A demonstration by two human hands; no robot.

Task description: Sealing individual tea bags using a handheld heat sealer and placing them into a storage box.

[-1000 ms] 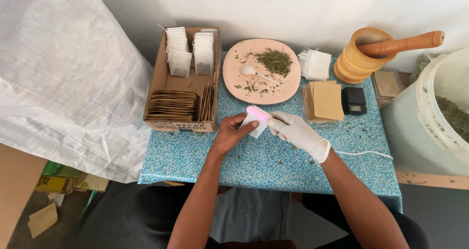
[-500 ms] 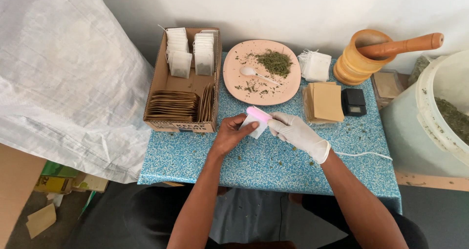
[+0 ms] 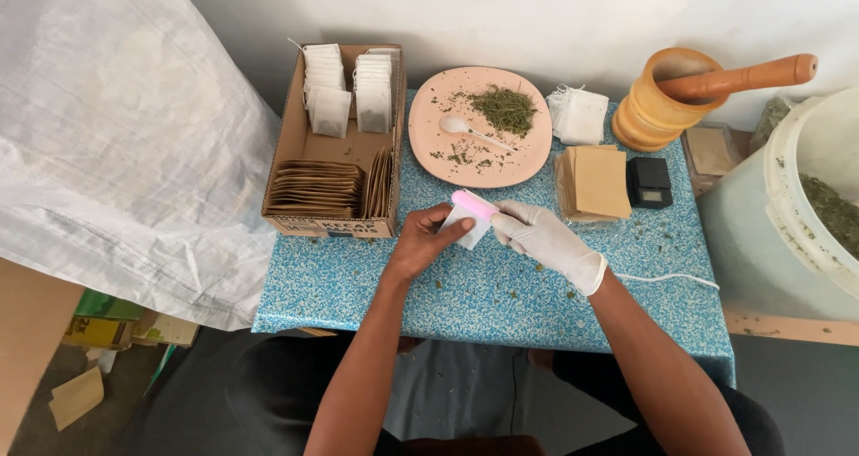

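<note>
White paper sachet pinched between both hands above blue speckled tabletop, just in front of round pink plate. Bare left hand closed on sachet's near side, thumb on its face. White-gloved right hand closed round small pink handheld device, clamped across sachet's top edge. Thin white cord trailing right from behind right wrist; presumably device's lead, cannot confirm.

Risks, as judged:
- Left fingertips right beside pink device; burn or pinch if it is a heat sealer, and that hand has no glove.
- Crooked clamp on top edge → partial seal, contents leaking. Fill level not visible.
- Cord across right side of table could snag on right forearm and drag toward small black pocket scale or stack of tan paper envelopes.
- Loose dried green herb flakes scattered on plate and table; could get caught in seam.

Edges and room:
- Open cardboard box of white sachets and brown envelopes close on left; its front wall just beside left knuckles, little sideways room there.
- Plate with white plastic spoon directly ahead, near device tip.
- Free tabletop toward near edge, below hands, widest at near right.
- Wooden mortar with pestle at far right corner, pestle handle overhanging toward large white bucket; well apart from hands.
- White woven sack off left side of table.
</note>
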